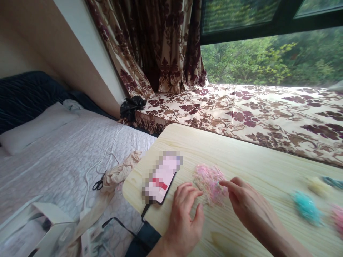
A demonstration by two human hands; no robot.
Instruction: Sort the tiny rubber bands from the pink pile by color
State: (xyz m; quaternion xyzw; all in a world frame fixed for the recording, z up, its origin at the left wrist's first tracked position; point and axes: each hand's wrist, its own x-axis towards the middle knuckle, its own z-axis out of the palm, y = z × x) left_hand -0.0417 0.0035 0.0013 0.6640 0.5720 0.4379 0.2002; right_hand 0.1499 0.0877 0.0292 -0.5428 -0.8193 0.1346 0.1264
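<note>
A loose heap of pink, shiny shredded strands lies on the light wooden table. At its left edge rests my left hand, fingers curved and the thumb held apart, with nothing in its grasp. My right hand reaches in from the right. Its index finger is stretched to the heap and touches the strands, while the other fingers are folded in. The thumb is hidden, so what the fingertips pinch cannot be made out. A phone with a lit, partly blurred screen lies left of the heap, a cable plugged into its lower end.
On the table's right are a turquoise shredded bundle, a cream bundle and a pink bundle. Scissors, beige cloth and a white cable lie on the bed. A flower-patterned window seat borders the table's far side.
</note>
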